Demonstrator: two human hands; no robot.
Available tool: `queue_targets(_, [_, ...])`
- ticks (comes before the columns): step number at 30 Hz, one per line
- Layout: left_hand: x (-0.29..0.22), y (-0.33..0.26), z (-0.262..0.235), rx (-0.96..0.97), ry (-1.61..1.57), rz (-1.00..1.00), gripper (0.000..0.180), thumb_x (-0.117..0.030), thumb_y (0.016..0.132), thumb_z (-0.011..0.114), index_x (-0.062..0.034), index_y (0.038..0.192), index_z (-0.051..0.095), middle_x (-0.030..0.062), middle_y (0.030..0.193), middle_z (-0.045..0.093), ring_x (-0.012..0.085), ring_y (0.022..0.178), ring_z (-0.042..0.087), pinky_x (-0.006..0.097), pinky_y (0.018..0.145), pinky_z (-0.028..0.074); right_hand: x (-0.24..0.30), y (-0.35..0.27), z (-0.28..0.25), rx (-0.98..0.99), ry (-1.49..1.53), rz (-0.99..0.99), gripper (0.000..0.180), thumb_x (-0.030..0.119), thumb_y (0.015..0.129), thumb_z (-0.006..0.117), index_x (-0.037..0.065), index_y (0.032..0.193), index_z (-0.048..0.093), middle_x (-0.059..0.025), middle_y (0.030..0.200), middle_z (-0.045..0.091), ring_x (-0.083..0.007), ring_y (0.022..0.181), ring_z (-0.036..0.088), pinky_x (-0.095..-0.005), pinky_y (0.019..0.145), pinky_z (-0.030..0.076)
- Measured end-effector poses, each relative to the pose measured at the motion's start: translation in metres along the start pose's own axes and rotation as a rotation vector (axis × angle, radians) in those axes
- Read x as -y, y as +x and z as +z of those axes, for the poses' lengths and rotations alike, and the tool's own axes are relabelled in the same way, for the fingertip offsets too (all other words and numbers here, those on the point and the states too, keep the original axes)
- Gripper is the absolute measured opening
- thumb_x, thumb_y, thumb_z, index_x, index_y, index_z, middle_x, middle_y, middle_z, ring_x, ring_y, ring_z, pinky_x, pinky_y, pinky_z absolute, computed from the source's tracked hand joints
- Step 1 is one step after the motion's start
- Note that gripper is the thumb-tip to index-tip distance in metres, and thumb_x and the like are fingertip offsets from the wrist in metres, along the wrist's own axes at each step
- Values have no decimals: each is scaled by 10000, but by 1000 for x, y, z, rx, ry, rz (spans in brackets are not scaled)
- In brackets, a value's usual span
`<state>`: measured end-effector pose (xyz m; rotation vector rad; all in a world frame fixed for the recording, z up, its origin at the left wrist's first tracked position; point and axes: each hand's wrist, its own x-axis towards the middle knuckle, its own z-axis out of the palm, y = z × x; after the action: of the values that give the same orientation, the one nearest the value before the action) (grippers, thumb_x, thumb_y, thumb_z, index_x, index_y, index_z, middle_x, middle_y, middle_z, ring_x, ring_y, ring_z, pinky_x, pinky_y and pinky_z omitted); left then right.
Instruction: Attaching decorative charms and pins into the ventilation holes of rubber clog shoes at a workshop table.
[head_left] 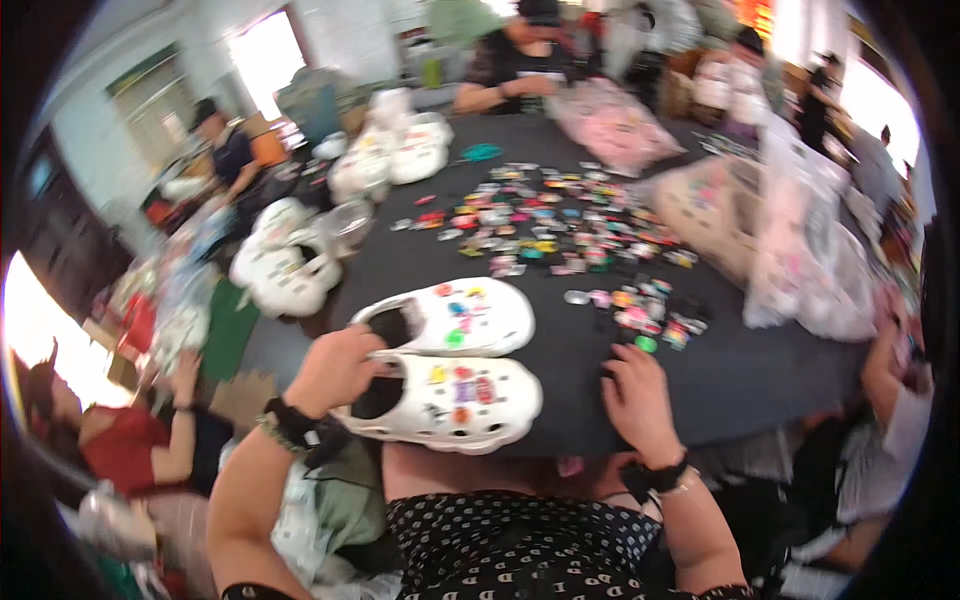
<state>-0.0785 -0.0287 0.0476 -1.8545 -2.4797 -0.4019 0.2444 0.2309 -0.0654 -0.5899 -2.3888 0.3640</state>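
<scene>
The nearer white foam clog (450, 400), dotted with small coloured charms on its upper, lies on the near edge of the black round bench (740, 380), directly in front of the person's body. Its long axis runs left to right, with the open heel end toward the person's left and the rounded toe toward the right. A second white foam clog (460, 318) with its own charms lies just behind it, side by side and touching or nearly so, pointing the same way.

The left hand (335, 368) sits at the heel end of the pair, its fingers (372, 345) curled over the rim where the two heel openings meet, gripping the edge of one clog; which one is hard to tell through the blur. The right hand (635, 395) rests on the bench just off the toe of the nearer clog, apart from it, fingers (615, 372) bent down and loosely spread, holding nothing that can be seen. So the left hand is the one already on the shoes, and the toes point toward the right hand.

Beyond the right hand lies a small cluster of coloured shoe charms (640, 310), and farther back a wide scatter of more charms (540, 225) across the middle of the bench. Other white clogs (285, 265) are heaped at the bench's left edge, and clear plastic bags (800, 250) pile up on the right. Other people sit around the bench.
</scene>
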Motion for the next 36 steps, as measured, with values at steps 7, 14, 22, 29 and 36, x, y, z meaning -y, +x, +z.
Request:
queue_targets(7, [31,-105,-27,-220,-17,-495,179,-120,762,743,-17,906,720,171,854,659,356,824,641,421,735,499,9,0,2,53,-28,7,214,36,862,625,15,1073,595,-175,1297,564,-383,1262,482,-488,1057,388])
queue_targets(14, [116,-182,-61,-308,453,-784,238,-206,750,769,-33,908,729,179,916,677,383,886,648,455,788,509,9,0,2,59,-47,45,215,36,865,621,13,1076,588,-176,1303,556,-383,1270,473,-492,1058,384])
queue_targets(22, [181,-247,-75,-328,375,-1231,281,-252,762,774,4,870,733,239,912,679,410,935,642,479,815,501,12,8,3,92,-54,58,205,23,841,627,18,1041,583,-166,1266,556,-383,1253,476,-500,1047,377])
queue_targets(29, [312,-225,-8,-527,447,-1250,337,-335,781,726,-1,817,736,229,845,703,384,797,680,460,721,530,12,9,2,40,-20,41,215,30,808,649,39,1016,598,-156,1242,580,-384,1221,503,-489,1020,398])
queue_targets(36, [326,-170,64,-179,237,-1070,383,-276,954,547,-55,1265,576,228,1263,529,400,1145,520,467,942,446,-5,3,4,14,-18,19,235,131,828,662,48,1045,631,-150,1233,602,-358,1207,527,-472,1020,415])
